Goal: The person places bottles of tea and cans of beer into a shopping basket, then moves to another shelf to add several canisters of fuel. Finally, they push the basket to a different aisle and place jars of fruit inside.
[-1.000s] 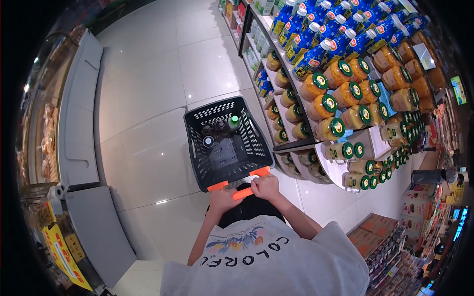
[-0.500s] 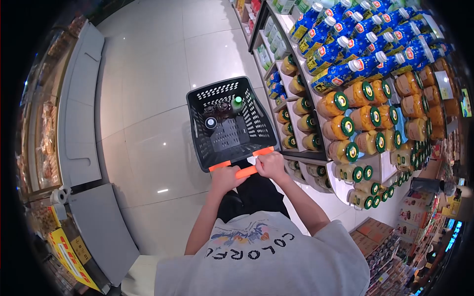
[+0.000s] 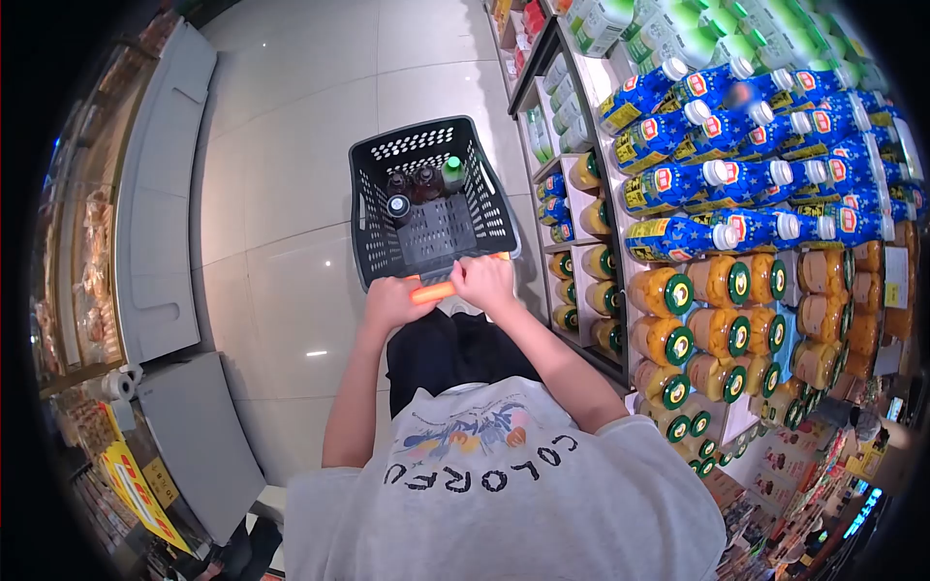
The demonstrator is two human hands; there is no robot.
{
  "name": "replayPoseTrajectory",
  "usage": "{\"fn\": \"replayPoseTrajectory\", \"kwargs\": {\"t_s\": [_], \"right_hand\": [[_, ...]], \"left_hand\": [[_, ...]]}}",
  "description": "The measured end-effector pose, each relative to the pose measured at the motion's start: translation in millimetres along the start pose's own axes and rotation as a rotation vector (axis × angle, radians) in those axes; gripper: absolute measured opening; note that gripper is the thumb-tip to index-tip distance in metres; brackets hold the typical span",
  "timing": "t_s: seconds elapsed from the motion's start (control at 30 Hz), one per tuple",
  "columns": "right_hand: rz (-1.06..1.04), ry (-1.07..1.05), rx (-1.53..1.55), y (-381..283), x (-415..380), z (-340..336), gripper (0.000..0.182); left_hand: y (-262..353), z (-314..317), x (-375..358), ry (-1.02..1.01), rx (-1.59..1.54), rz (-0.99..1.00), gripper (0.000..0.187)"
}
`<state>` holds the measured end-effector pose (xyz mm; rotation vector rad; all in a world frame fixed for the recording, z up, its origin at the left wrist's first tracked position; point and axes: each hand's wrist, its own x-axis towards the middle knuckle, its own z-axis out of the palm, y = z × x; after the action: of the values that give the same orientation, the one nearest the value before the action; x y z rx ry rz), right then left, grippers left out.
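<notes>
A black plastic shopping basket (image 3: pixel 360 242) with perforated walls stands in front of me on the aisle floor. My left hand (image 3: pixel 391 303) is wrapped round the left part of its orange handle (image 3: pixel 433 292). Further right, my right hand (image 3: pixel 484 283) is closed on the same handle. Inside, at the far end, stand two dark bottles (image 3: pixel 425 182) and a green-capped bottle (image 3: pixel 453 172). Nearer the left wall is a dark container with a white lid (image 3: pixel 398 205), seen from above.
On the right, shelves carry blue star-patterned bottles (image 3: pixel 746 181), fruit jars with green lids (image 3: pixel 666 290) and green-white packs (image 3: pixel 678 39). A glass-fronted display counter (image 3: pixel 155 194) and a grey cabinet (image 3: pixel 199 436) line the left. Pale tiled floor (image 3: pixel 281 213) lies between.
The shelf goods have slid down in view as I move forward along the aisle. The basket and both hands sit higher and further left in view; the grip stays closed.
</notes>
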<state>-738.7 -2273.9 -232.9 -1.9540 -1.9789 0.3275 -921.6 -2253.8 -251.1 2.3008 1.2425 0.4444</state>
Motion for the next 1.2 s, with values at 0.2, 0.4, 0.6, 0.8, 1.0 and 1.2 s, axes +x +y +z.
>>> {"fn": "replayPoseTrajectory", "kwargs": {"t_s": [0.2,0.4,0.6,0.8,1.0,1.2], "right_hand": [[0.038,-0.042,-0.026,8,86,18,0.031],[0.039,-0.022,-0.05,9,165,33,0.032],[0.058,0.001,-0.045,2,237,38,0.032],[0.074,0.024,-0.033,6,315,53,0.029],[0.06,0.086,-0.044,13,411,68,0.027],[0.104,0.064,-0.044,15,516,81,0.028]], "left_hand": [[-43,-17,70,0.063,0.053,0.067,0.035],[-88,-34,134,0.075,0.102,0.113,0.033],[-140,-48,195,0.103,0.089,0.179,0.032],[-185,-67,266,0.069,0.075,0.235,0.038],[-235,-89,353,0.056,0.077,0.253,0.038],[-296,-104,442,0.047,0.097,0.261,0.032]]}}
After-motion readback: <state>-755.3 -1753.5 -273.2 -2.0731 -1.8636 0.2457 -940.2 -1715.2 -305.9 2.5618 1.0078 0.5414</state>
